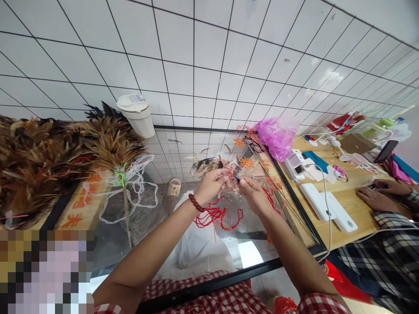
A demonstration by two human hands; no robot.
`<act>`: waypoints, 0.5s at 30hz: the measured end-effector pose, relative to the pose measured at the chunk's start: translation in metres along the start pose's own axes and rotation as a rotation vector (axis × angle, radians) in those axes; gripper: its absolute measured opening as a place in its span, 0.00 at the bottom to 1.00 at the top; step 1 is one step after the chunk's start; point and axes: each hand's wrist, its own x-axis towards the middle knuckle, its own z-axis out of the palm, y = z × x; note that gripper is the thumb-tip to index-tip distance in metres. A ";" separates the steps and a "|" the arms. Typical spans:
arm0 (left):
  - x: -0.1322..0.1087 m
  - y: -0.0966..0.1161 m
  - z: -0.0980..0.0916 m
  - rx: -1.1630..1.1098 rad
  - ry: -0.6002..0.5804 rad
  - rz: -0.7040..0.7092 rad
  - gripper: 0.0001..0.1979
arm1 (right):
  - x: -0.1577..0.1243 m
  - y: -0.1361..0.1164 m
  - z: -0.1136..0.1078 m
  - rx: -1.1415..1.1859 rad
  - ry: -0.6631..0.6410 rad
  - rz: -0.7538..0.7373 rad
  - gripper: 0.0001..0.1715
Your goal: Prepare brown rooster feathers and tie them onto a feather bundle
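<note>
- Head camera: orange characters (78,203) run down the wooden strip beyond my left forearm; at this angle I can't read them with confidence.
- More orange writing (247,163) shows just past my right hand (252,194), partly crossed by red strands and equally unclear to me.
- On the two white boxes (327,207), well to the right of that hand, any marking is too small for me to make out.
- Red cord (214,216) is what I have at hand: thin, bright, smooth, heaped in loose loops on the glass top (144,231) just below my left hand (212,185), with finer strands up between both hands.
- My left fingers are pinched together on a strand, a brown bead bracelet (196,203) round the wrist.
- My right thumb and fingers are closed on a small blue bit (238,178), too tiny for me to name.
- Black, white and tan feathers (207,166) lie just beyond my left hand.
- Glasses (253,145) and a purple bag (277,137) sit beyond my right hand.
- A brown feather duster (113,139), tied in green, stands left of my left hand.
- A co-worker's hands (376,196) are far to my right.
</note>
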 end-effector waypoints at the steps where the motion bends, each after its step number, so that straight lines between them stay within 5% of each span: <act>1: 0.000 0.003 -0.001 -0.025 0.036 0.000 0.08 | 0.000 0.002 -0.008 -0.108 0.034 -0.026 0.22; 5: -0.003 0.025 -0.009 -0.174 0.114 0.036 0.09 | -0.003 0.017 -0.048 -0.775 0.131 -0.036 0.18; 8: -0.007 0.041 -0.003 -0.324 0.098 0.055 0.10 | -0.009 0.021 -0.053 -1.032 0.161 -0.024 0.14; 11: -0.009 0.056 0.021 -0.418 0.038 0.072 0.09 | -0.013 -0.006 -0.024 -0.740 0.192 -0.205 0.22; 15: -0.006 0.092 0.036 -0.345 -0.036 0.113 0.04 | -0.016 -0.067 0.013 -0.175 -0.224 -0.219 0.28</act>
